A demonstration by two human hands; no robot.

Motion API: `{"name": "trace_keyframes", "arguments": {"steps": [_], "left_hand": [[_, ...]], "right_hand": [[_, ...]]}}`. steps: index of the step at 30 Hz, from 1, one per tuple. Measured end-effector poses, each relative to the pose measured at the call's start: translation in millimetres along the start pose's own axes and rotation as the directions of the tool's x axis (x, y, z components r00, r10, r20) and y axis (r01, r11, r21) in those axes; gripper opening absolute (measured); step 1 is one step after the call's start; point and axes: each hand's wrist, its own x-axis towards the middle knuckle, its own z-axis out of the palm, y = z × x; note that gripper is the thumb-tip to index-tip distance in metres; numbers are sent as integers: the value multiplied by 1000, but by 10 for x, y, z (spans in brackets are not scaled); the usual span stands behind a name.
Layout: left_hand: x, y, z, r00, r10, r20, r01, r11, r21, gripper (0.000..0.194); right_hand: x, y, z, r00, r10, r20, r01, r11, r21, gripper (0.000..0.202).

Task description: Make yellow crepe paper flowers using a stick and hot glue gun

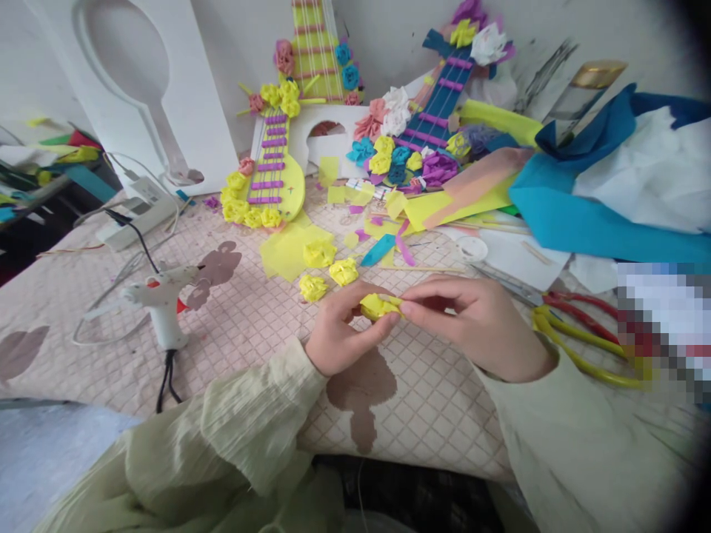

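Observation:
My left hand (351, 327) pinches a crumpled yellow paper flower (378, 304) between thumb and fingers above the table. The thumb and fingertips of my right hand (472, 314) are closed on the flower's right end. Just beyond my left hand lie finished-looking yellow paper roses (344, 272) and a stack of yellow paper sheets (283, 248). A teal paper leaf (378, 250) and thin purple strips (405, 244) rest behind my fingers.
At left stands a white glue gun (167, 311) with cords, near a power strip (141, 211). Paper-decorated toy instruments (278, 178) lean at the back. Scissors with yellow and red handles (583, 348) lie right, below blue paper (589, 215). The patterned tablecloth (266, 326) covers the table.

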Motion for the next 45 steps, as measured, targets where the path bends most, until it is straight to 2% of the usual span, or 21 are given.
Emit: {"name": "trace_keyframes", "arguments": {"steps": [7,14,19,24,29,34,45], "left_hand": [[5,15,5,997,65,-32,-63,997,51,16],[6,18,-9,997,44,-65,-39,995,87,16],[6,-2,0,995,-45,-87,45,999,4,18],[-6,-22,12,989,-100,-112,94,994,-56,18],[-4,-28,21,978,-132,-160,103,979,-177,16],[5,0,32,973,-160,-166,98,939,-330,12],[10,12,30,960,-224,-169,143,908,-395,12]], "right_hand": [[1,-10,-17,999,18,41,-19,1000,19,7],[-1,8,-27,999,-3,54,1,1000,29,9],[-6,-11,-13,995,-90,38,91,996,-22,11],[-30,-7,20,989,-143,-35,141,989,-47,12],[-38,3,37,979,-168,-115,162,985,-60,8],[-40,2,48,971,-197,-135,189,980,-67,10],[-52,-17,61,922,-348,-172,319,932,-173,15]]}}
